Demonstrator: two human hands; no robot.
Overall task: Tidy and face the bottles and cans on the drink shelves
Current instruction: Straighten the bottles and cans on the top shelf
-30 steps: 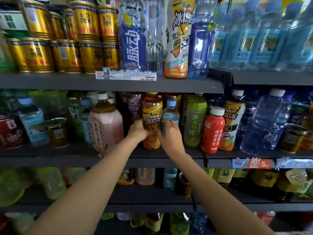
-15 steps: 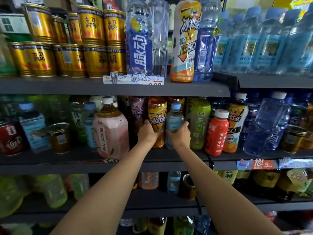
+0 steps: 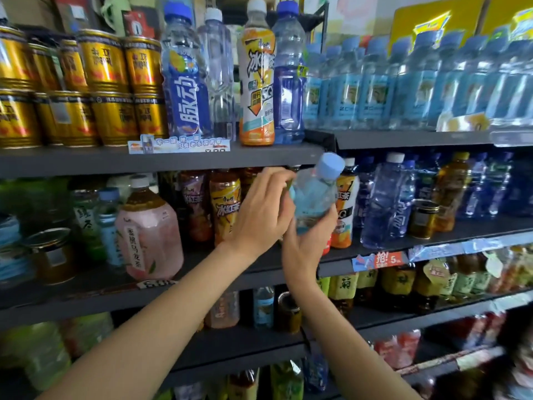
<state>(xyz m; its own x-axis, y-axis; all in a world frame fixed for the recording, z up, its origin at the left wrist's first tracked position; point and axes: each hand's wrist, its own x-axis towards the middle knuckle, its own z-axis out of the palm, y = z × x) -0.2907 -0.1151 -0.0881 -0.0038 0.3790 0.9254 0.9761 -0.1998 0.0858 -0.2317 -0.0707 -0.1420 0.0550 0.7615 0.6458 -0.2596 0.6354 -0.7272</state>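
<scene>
Small water bottle (image 3: 315, 197) lifted off the middle shelf (image 3: 375, 252) since the earlier frame, now tilted and gripped from below by the right hand (image 3: 305, 249), left hand (image 3: 264, 212) laid against its side with fingers curled, iced tea bottle (image 3: 225, 203) just left, gold cans (image 3: 103, 90) stacked on the shelf above.

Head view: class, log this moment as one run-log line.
right hand: holds small water bottle, tilted, off middle shelf | left hand: reaching among iced tea bottles, grip unclear
</scene>
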